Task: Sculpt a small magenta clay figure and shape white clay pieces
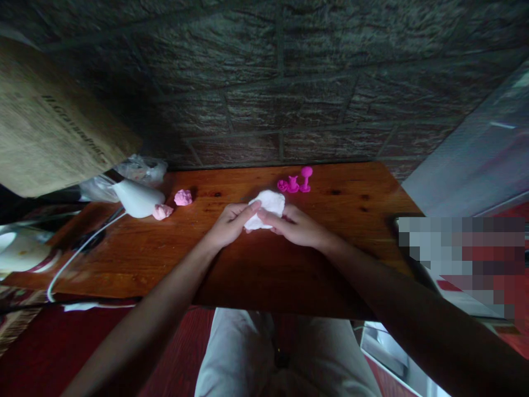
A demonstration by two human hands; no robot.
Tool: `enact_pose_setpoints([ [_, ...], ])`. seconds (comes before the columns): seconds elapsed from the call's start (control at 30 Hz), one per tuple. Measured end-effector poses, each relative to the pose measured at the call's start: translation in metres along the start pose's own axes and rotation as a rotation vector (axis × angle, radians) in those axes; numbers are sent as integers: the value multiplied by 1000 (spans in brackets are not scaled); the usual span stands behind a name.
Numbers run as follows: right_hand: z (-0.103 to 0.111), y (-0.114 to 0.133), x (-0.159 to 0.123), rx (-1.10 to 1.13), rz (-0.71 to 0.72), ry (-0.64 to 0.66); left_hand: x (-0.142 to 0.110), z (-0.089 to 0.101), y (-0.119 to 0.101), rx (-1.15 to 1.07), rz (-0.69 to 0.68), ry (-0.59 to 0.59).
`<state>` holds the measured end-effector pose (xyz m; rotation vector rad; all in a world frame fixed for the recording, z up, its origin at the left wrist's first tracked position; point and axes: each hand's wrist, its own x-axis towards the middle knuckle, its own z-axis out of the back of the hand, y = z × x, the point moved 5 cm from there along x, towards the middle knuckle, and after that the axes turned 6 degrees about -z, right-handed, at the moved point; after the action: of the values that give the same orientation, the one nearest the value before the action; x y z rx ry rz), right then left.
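Note:
Between both hands I grip a flattened white piece of modelling clay (pixel 270 203), roughly round with an uneven rim. My left hand (pixel 232 223) has its thumb on the near left of the clay and its fingers underneath. From the right, my right hand (pixel 300 225) pinches the clay the same way, thumb on top, with the other fingers mostly hidden. Just beyond the clay stand several small magenta plastic pieces (pixel 293 184), one with a round knob on top. Two crumpled pink clay lumps (pixel 183 197) lie to the left of my hands.
A lamp with a white base (pixel 138 199) and large fabric shade (pixel 58 121) stands at the left of the wooden table (pixel 165 248). Its white cord (pixel 78 251) runs over the front edge. A clear plastic bag (pixel 144 170) sits behind it. A stone-patterned wall (pixel 248 110) borders the back.

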<state>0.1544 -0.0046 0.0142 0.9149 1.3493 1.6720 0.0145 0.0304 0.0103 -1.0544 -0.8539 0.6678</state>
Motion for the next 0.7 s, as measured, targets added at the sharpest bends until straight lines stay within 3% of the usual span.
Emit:
enact_pose_setpoints([
  [0.13,4,2,0,5,61,-14,-3,-2,-5,14,15,59],
  [0.47,7,-5,5,70,92,-85,-1,-6,6,-172,0,53],
  [0.57,9,-7,6,54,71,-73,-1,-8,6,-136,20,118],
  [0.7,22,-3,8,40,86,-173,-1,-6,8,-46,52,62],
])
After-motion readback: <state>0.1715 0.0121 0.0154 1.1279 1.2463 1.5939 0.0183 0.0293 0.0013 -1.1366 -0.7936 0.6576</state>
